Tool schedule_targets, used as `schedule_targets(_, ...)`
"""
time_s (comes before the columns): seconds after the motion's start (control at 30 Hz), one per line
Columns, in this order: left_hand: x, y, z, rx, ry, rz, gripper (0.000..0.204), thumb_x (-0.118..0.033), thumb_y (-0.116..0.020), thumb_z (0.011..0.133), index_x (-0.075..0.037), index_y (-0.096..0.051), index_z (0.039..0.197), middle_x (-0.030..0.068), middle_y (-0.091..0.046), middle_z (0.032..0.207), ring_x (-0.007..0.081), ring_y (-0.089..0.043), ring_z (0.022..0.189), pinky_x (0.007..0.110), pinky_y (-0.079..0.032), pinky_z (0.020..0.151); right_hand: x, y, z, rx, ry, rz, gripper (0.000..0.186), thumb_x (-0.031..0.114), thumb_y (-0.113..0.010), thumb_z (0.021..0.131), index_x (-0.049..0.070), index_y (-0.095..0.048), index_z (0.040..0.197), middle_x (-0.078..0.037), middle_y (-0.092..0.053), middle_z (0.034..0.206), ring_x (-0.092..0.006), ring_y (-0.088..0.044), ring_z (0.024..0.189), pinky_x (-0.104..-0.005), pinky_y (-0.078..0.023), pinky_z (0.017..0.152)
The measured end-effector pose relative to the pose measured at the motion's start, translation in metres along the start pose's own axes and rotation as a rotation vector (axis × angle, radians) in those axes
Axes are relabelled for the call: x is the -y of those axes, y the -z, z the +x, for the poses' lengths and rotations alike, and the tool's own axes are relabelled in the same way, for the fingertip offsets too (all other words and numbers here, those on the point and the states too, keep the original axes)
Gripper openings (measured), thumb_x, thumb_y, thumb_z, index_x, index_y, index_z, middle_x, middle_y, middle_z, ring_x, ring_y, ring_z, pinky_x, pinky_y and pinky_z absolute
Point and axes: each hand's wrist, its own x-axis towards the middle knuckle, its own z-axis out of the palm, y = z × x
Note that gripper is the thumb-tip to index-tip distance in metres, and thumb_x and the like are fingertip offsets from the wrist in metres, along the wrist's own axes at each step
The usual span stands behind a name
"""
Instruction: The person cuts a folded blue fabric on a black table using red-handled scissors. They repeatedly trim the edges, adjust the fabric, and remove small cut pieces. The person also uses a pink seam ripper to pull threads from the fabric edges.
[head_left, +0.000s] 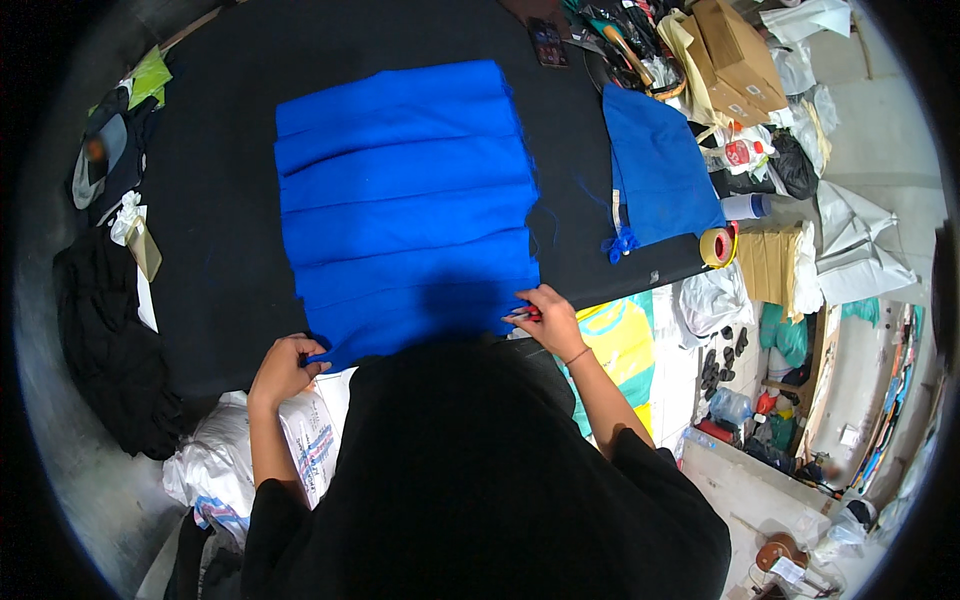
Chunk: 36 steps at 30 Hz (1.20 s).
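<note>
A bright blue cloth with several crosswise folds or layered strips lies on the black-covered table; its right edge is frayed. At its near left corner my left hand pinches the fabric between thumb and fingers. My right hand is closed around a small red-handled tool with a metal tip, which looks like thread snips. That hand rests at the cloth's near right corner, and whether it also grips the fabric is hard to see. My head covering hides part of the near edge.
On the right lie another blue fabric piece, loose blue threads and a tape roll. Cardboard boxes and a phone are at the far right. Black cloth lies left; a white sack stands below the table edge.
</note>
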Motion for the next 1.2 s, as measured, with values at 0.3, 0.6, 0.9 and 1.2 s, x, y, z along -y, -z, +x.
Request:
schedule_targets(0.3,0.000,0.022,-0.019,-0.009,-0.193,-0.731,0.016,-0.003,-0.086,0.085,0.000,-0.075,0.096,0.0016,-0.070,0.092,0.0092,-0.062,0.080,0.026,-0.049,0.071,0.014,0.063,0.006,0.379,-0.193,0.606,0.022,0.007,-0.087,0.086,0.006,-0.065,0.091,0.004,-0.061,0.081,-0.0048,-0.056,0.077,-0.0256,-0.046,0.068)
schedule_targets(0.6,0.047,-0.012,0.091,-0.481,0.043,-0.553,0.017,-0.013,-0.083,0.094,-0.003,-0.072,0.103,-0.0068,-0.063,0.079,0.0024,-0.050,0.067,0.022,-0.040,0.061,-0.032,0.016,0.102,-0.043,-0.209,0.329,0.029,0.020,-0.087,0.088,0.001,-0.071,0.103,-0.003,-0.061,0.079,-0.0145,-0.055,0.073,-0.0316,-0.049,0.071)
schedule_targets(0.9,0.036,-0.033,0.103,-0.790,0.090,0.017,0.041,-0.022,-0.087,0.088,-0.001,-0.070,0.119,0.0092,-0.065,0.094,0.0171,-0.058,0.073,0.035,-0.050,0.068,-0.030,0.002,0.104,-0.096,-0.308,0.154,0.036,0.025,-0.090,0.084,0.001,-0.073,0.105,-0.015,-0.067,0.082,-0.0262,-0.065,0.077,-0.0391,-0.054,0.078)
schedule_targets(1.2,0.060,-0.021,0.098,-0.753,-0.003,-0.155,0.029,-0.015,-0.089,0.087,-0.001,-0.067,0.099,0.0034,-0.060,0.085,0.0132,-0.052,0.071,0.032,-0.049,0.069,-0.029,0.012,0.095,-0.056,-0.169,0.334,0.028,0.017,-0.089,0.086,0.001,-0.068,0.096,0.002,-0.052,0.076,-0.0097,-0.049,0.073,-0.0281,-0.044,0.068)
